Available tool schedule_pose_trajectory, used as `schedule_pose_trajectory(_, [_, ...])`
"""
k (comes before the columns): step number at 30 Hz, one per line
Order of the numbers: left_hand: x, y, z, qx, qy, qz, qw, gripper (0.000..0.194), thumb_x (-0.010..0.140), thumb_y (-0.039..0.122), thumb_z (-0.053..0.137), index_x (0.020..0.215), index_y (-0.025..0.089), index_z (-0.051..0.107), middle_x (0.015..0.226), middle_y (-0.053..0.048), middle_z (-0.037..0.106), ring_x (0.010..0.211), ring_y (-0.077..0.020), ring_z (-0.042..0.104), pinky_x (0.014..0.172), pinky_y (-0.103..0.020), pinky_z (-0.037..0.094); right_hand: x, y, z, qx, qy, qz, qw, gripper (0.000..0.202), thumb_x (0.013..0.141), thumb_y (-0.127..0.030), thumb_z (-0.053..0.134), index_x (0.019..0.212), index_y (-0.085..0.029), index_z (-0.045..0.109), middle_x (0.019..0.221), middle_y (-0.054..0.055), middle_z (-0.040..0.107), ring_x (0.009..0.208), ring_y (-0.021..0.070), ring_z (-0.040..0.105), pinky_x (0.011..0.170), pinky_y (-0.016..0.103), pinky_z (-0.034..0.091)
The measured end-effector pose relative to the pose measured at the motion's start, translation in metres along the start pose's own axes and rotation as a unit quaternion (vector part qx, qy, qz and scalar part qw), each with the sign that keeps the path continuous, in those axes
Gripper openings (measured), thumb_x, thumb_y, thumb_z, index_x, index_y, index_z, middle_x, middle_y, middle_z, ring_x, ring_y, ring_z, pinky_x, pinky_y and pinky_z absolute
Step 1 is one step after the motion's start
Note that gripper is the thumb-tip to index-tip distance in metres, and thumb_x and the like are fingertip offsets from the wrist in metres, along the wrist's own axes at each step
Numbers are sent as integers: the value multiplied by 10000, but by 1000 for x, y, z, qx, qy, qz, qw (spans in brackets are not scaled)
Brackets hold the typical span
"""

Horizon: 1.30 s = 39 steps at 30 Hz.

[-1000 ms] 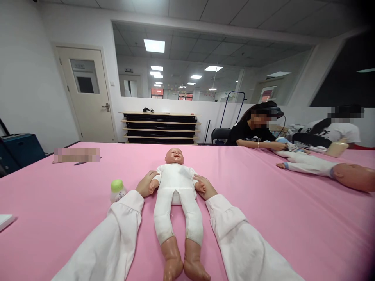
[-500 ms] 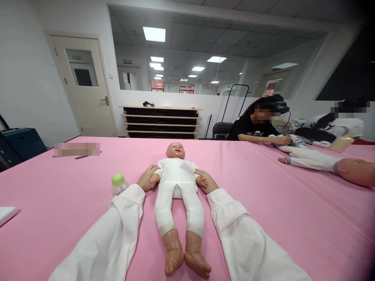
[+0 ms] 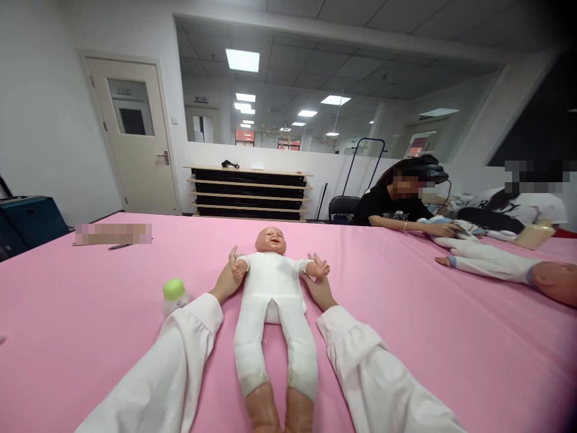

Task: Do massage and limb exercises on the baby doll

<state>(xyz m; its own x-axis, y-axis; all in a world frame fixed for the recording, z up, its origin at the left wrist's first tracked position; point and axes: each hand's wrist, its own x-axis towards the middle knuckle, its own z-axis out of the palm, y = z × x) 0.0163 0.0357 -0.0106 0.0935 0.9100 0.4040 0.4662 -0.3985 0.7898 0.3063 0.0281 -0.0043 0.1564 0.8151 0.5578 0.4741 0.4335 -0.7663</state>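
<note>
A baby doll point(image 3: 274, 279) in a white outfit lies on its back on the pink table cover point(image 3: 387, 288), head away from me and feet toward me. My left hand point(image 3: 228, 278) is at the doll's arm on the left, fingers partly behind the doll's hand. At the arm on the right, my right hand point(image 3: 319, 285) reaches under the doll's forearm, with some fingertips showing past the doll's hand. Both hands hold the doll's arms at its sides. A jar with a green lid point(image 3: 174, 290) stands left of my left sleeve.
At the right, a person in black point(image 3: 390, 201) handles another doll point(image 3: 496, 261); a second person point(image 3: 536, 201) sits farther right. A pen point(image 3: 119, 246) lies at the far left near a blurred flat object point(image 3: 112, 233). Behind the table stand stacked shelves point(image 3: 250, 192).
The doll's forearms have been lifted and turned outward, the right one most clearly. My fingers have shifted from on top to behind them. The view has tilted slightly up.
</note>
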Motion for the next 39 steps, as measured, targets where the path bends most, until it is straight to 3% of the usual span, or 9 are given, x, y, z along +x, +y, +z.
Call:
schedule_pose_trajectory(5, [36,8,23,40,89,-95,991,687,888,357,367,1442,111,45,1311,-172,474,1145,-247,517,909,-350,413,32,-4,29,7,71,131,989,620,836,-490,348,1327,-113,310,1237,169,516,1096,232,532,900,352,430])
schedule_pose_trajectory(7, [46,11,25,106,73,-153,980,672,898,434,303,1441,87,113,1281,-205,498,1125,-300,530,860,-378,418,42,-1,36,-35,40,186,981,563,848,-484,310,1265,-120,413,1157,163,569,1034,245,562,847,345,443])
schedule_pose_trajectory(10, [51,13,23,184,21,-203,962,686,901,481,231,1449,82,123,1058,-208,628,966,-330,605,729,-370,422,48,5,39,-92,-29,181,979,502,853,-476,315,1175,-153,524,1087,131,610,1000,247,573,820,333,436])
schedule_pose_trajectory(13, [51,14,21,223,7,-192,956,661,907,475,205,1463,140,79,900,-151,669,836,-292,637,645,-321,400,48,8,38,-121,-32,171,977,496,856,-473,314,1160,-160,551,1073,111,622,980,247,574,806,333,432])
schedule_pose_trajectory(19, [47,19,18,242,-6,-162,957,586,912,457,185,1461,271,92,926,-99,673,792,-253,638,624,-295,388,45,7,38,-94,-38,127,987,509,860,-464,325,1267,-218,508,1115,76,619,997,228,569,836,307,428])
schedule_pose_trajectory(23, [47,21,16,260,0,-199,945,597,898,466,201,1451,243,175,906,-130,670,831,-299,631,637,-330,395,44,8,39,-147,-15,146,978,626,851,-440,345,1387,-119,362,1158,164,581,1034,284,549,862,364,419])
schedule_pose_trajectory(27, [44,20,16,258,0,-203,945,607,895,450,209,1453,217,169,870,-135,669,802,-295,633,635,-334,401,44,11,39,-162,-30,114,980,592,848,-400,322,1393,-174,361,1301,124,498,1105,305,511,916,423,395])
schedule_pose_trajectory(34, [39,16,15,236,32,-187,953,646,901,458,193,1465,153,109,835,-138,678,759,-275,640,658,-330,412,43,14,36,-47,6,109,993,666,836,-574,316,1365,-178,399,1395,93,405,1254,283,409,1020,415,337])
schedule_pose_trajectory(39, [40,14,14,187,83,-189,960,716,887,453,260,1462,126,-12,896,-157,676,788,-304,643,632,-344,422,43,11,35,15,47,190,981,876,752,-584,469,1432,-100,202,1403,175,364,1263,297,402,1020,406,341])
